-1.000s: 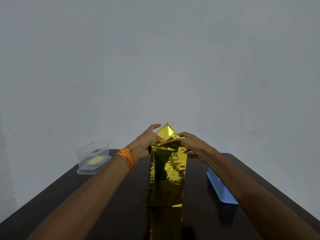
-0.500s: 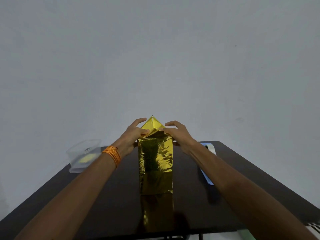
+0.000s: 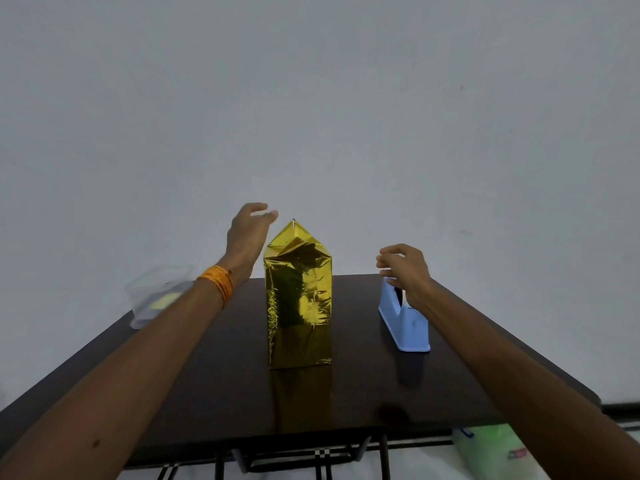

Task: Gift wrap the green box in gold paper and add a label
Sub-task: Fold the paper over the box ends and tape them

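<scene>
The gold-wrapped box stands upright on the table between the 2 hands. The left hand hovers just beside its peaked top, fingers spread, holding nothing. The right hand, loosely curled and empty, hangs just above the blue tape dispenser. Likely step: sealing the top fold. Next, pull 1 tape strip while the left presses the peak down.

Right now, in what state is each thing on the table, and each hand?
gold-wrapped box: upright, top folded to a peak, not held.
left hand: open, beside the peak, holding nothing.
right hand: loosely curled, empty, above the tape dispenser.
tape dispenser: standing on the table.
clear container: lid seems on.
</scene>
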A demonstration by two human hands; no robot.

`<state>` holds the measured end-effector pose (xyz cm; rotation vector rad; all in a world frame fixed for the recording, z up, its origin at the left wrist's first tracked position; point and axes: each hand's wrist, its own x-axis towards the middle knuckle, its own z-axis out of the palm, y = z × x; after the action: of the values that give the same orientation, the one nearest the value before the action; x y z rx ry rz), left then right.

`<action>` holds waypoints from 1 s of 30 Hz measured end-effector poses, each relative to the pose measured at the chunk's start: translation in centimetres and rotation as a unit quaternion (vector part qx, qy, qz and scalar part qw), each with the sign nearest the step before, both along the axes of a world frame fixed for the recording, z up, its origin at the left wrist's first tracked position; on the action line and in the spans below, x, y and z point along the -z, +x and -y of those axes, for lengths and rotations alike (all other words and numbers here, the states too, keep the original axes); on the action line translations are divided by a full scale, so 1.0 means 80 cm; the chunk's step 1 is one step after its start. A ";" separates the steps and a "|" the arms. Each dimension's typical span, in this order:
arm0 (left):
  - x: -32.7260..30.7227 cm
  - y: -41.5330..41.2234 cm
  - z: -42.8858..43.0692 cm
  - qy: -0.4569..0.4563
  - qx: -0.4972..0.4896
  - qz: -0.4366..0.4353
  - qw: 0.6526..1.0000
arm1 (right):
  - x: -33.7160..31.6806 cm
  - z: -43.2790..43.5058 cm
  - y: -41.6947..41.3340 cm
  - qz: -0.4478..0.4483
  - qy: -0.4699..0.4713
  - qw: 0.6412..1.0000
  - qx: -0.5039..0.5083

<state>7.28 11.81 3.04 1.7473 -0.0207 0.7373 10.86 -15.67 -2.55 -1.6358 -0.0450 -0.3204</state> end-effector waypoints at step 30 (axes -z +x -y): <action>0.183 0.064 0.254 0.284 0.164 -0.133 0.935 | 0.096 0.096 0.048 -0.166 0.009 0.986 0.029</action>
<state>12.38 -8.48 -11.63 2.3070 -0.3649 0.2499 14.66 -23.39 -10.23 -1.6558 0.2570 -0.0888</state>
